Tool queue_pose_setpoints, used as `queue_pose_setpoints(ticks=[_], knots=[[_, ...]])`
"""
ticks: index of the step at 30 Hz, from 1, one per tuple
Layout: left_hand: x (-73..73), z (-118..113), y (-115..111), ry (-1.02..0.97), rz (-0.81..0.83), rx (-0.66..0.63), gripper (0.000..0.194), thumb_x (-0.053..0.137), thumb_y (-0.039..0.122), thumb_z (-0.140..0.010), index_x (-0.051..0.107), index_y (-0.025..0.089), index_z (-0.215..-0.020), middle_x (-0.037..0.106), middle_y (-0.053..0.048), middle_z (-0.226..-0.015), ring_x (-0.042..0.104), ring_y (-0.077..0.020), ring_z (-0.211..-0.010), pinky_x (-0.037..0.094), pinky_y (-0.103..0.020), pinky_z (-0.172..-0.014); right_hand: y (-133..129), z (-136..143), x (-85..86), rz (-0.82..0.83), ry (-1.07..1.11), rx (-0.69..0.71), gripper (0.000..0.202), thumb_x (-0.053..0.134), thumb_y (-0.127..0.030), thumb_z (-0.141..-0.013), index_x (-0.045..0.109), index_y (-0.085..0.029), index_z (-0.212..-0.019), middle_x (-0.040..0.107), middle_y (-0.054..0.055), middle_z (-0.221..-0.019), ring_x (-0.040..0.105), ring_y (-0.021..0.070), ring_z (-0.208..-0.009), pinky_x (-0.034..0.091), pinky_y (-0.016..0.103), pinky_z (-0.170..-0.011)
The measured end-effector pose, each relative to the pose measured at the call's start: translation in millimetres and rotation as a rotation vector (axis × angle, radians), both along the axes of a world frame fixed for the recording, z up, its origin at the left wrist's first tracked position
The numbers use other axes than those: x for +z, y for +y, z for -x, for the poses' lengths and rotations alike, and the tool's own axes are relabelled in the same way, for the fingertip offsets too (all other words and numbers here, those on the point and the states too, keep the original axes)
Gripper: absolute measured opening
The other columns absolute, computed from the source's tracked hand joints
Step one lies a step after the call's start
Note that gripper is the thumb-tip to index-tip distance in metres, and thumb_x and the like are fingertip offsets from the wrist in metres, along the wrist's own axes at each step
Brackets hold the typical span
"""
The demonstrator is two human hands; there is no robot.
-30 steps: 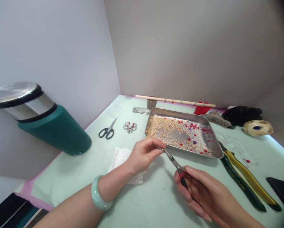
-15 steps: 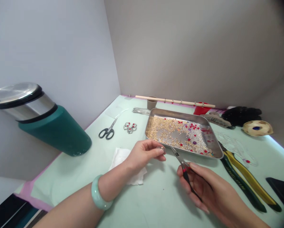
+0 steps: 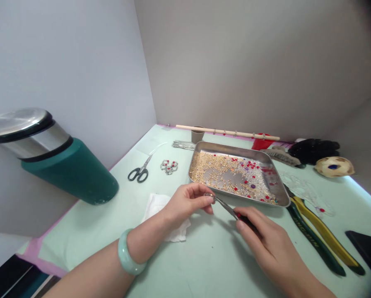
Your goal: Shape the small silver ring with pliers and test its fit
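Observation:
Between the thumb and fingers of my left hand [image 3: 194, 200] is a small ring-like piece of wire jewellery [image 3: 209, 195], mostly covered by the fingertips. My right hand [image 3: 266, 240] is closed around the dark handles of thin-nosed pliers [image 3: 227, 207]. The tips of these pliers meet the wire piece at my left fingertips. Both hands are just in front of a metal tray [image 3: 283, 194] of gold, clear, red and purple beads [image 3: 204, 163]. A folded white tissue [image 3: 154, 203] lies partly under my left wrist.
Left of the tray lie wire pieces with red beads [image 3: 169, 166], black-handled scissors [image 3: 138, 174] and thin wires [image 3: 183, 145]. A green bottle [image 3: 73, 169] stands at the left. Large green-yellow pliers [image 3: 322, 236] lie right. Behind are a wooden stick [image 3: 229, 131], a cup [image 3: 197, 134] and black gloves [image 3: 314, 151].
My right hand has turned over and moved the pliers left, bringing their tips from beside the tray edge to the wire piece. My left hand has barely moved.

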State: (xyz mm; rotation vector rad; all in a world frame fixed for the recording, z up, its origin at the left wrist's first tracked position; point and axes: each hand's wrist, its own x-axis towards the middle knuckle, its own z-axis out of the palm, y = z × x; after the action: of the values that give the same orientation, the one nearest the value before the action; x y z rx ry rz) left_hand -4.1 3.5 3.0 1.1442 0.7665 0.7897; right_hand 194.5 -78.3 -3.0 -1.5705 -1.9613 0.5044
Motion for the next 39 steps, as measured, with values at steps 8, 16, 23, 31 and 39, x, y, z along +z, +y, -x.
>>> queue_pose_setpoints(ticks=[8,16,23,31,39], knots=[[1.3,-1.8,-1.2,0.028,-0.028,0.034,0.020,0.070,0.026,-0.072,0.061,0.011,-0.081,0.064,-0.003,-0.061,0.061,-0.0104,-0.059,0.047,-0.025,-0.066,-1.1,2.7,-4.6,-0.164,-0.082,0.007,0.016,0.043,-0.033,-0.091,0.051,-0.023,-0.102,0.058,0.001,-0.082,0.057,0.0152,-0.068,0.043,0.029,-0.060],[2.4,-4.7,-2.2,0.084,-0.062,0.089,0.015,0.068,0.022,-0.071,0.061,0.011,-0.078,0.062,-0.001,-0.061,0.059,-0.0097,-0.058,0.046,-0.025,-0.064,-0.9,2.9,-6.4,-0.237,-0.177,-0.014,0.016,0.044,-0.032,-0.090,0.051,-0.023,-0.101,0.058,0.002,-0.081,0.057,0.0163,-0.069,0.042,0.030,-0.059],[1.7,-5.2,-3.3,0.175,-0.158,0.122,0.012,0.066,0.021,-0.072,0.061,0.012,-0.077,0.061,-0.001,-0.065,0.060,-0.0109,-0.060,0.047,-0.026,-0.063,0.0,2.8,-7.6,-0.227,-0.202,-0.028,0.017,0.044,-0.033,-0.090,0.052,-0.023,-0.101,0.058,0.002,-0.082,0.058,0.0175,-0.071,0.043,0.031,-0.060],[0.4,-4.9,-2.0,0.131,-0.114,0.104,0.014,0.067,0.022,-0.071,0.061,0.012,-0.078,0.060,-0.001,-0.062,0.059,-0.0107,-0.059,0.047,-0.026,-0.064,-1.4,4.3,-5.8,-0.159,-0.109,-0.021,0.018,0.042,-0.035,-0.091,0.051,-0.023,-0.101,0.059,0.002,-0.084,0.058,0.0161,-0.070,0.044,0.030,-0.060],[1.3,-5.1,-2.5,0.158,-0.109,0.103,0.016,0.068,0.024,-0.070,0.060,0.013,-0.077,0.060,0.000,-0.062,0.059,-0.0108,-0.057,0.046,-0.026,-0.061,-1.1,5.8,-6.6,-0.259,-0.212,-0.044,0.020,0.043,-0.034,-0.090,0.053,-0.020,-0.102,0.061,0.005,-0.085,0.060,0.0185,-0.074,0.044,0.030,-0.061]])
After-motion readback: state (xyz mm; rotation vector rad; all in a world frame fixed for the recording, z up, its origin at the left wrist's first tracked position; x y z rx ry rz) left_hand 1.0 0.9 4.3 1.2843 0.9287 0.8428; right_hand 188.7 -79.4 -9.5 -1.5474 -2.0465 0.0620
